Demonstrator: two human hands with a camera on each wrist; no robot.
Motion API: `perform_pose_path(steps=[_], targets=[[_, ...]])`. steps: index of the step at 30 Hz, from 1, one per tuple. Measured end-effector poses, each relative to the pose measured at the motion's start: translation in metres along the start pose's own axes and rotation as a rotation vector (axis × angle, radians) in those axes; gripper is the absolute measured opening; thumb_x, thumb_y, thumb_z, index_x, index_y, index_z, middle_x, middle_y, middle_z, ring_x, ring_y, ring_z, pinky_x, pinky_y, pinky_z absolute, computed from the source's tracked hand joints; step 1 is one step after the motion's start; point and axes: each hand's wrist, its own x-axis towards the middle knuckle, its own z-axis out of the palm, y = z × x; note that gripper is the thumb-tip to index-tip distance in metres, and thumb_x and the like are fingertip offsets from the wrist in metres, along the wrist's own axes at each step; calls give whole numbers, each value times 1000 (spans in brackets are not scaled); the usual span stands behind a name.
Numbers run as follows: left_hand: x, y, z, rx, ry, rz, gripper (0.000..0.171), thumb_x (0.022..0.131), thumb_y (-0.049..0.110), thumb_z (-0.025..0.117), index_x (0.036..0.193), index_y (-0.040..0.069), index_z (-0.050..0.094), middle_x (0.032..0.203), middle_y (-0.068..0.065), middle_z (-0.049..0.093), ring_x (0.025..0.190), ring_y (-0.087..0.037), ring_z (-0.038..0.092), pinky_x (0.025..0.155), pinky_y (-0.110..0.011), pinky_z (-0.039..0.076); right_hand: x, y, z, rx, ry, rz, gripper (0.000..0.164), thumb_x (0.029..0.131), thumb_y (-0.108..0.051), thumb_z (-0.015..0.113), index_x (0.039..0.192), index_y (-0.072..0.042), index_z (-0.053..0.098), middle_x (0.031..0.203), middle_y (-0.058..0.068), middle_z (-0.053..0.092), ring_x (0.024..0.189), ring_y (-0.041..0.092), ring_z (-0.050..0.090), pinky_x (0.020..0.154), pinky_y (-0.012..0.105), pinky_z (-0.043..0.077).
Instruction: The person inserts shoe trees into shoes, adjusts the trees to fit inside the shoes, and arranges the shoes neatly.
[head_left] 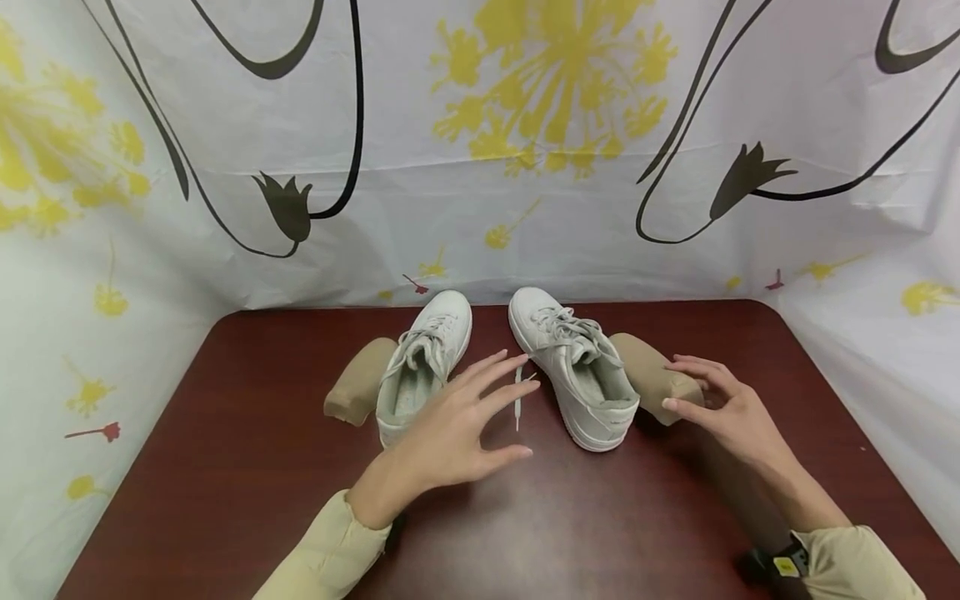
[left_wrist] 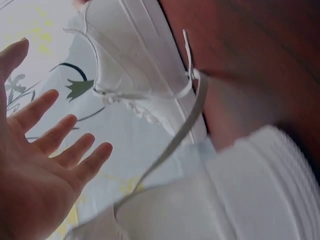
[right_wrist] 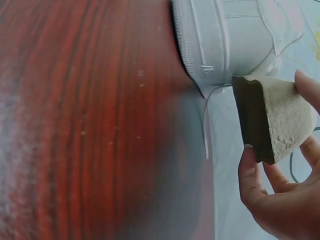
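Observation:
Two white lace-up sneakers stand on the table with toes pointing away: a left sneaker [head_left: 423, 358] and a right sneaker [head_left: 573, 367]. My left hand [head_left: 465, 421] hovers over the left sneaker's heel side, fingers spread and nothing held. In the left wrist view, the left hand [left_wrist: 40, 170] shows its palm beside a loose lace [left_wrist: 182, 130]. Right of the right sneaker is a beige moulded shoe insert [head_left: 648, 375]. My right hand [head_left: 738, 417] holds its near end between thumb and fingers; the right wrist view shows the insert [right_wrist: 287, 117] within that hand [right_wrist: 285, 205].
Another beige insert [head_left: 360, 383] lies against the left sneaker's outer side. A lace end [head_left: 517, 404] lies on the dark red table [head_left: 562, 517] between the sneakers. A white patterned sheet [head_left: 480, 225] hangs behind the table and along its sides.

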Motion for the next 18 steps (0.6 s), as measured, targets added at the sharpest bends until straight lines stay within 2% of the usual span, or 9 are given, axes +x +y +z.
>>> perform_pose_path(steps=[5,9,13,18], targets=[[9,1,8,-43,7,-25,67,85,51,73,142,21,56,155,0,39,143,-25,35,112,-41,37,1,-5,-4,5,30,-18,48,82,4,77,128,-1,64,132,-12,57,120,-2,49,90,8,39],[14,-2,13,-58,17,-38,66,85,50,74,141,21,56,154,1,40,142,-21,36,111,-38,38,0,-7,-5,9,32,-18,48,83,5,76,129,-1,62,131,-3,59,113,-2,54,85,9,44],[20,-3,18,-70,-4,-62,65,86,50,73,142,20,56,154,1,41,142,-19,37,109,-36,40,-1,-9,-6,5,29,-5,47,85,2,75,130,-4,61,129,6,59,105,-1,59,80,9,47],[27,-3,22,-89,-20,-83,65,86,50,73,142,21,56,153,-1,43,140,-19,38,105,-39,44,-5,-12,-9,16,17,8,48,87,1,74,132,-4,60,130,7,59,101,-1,62,78,10,48]])
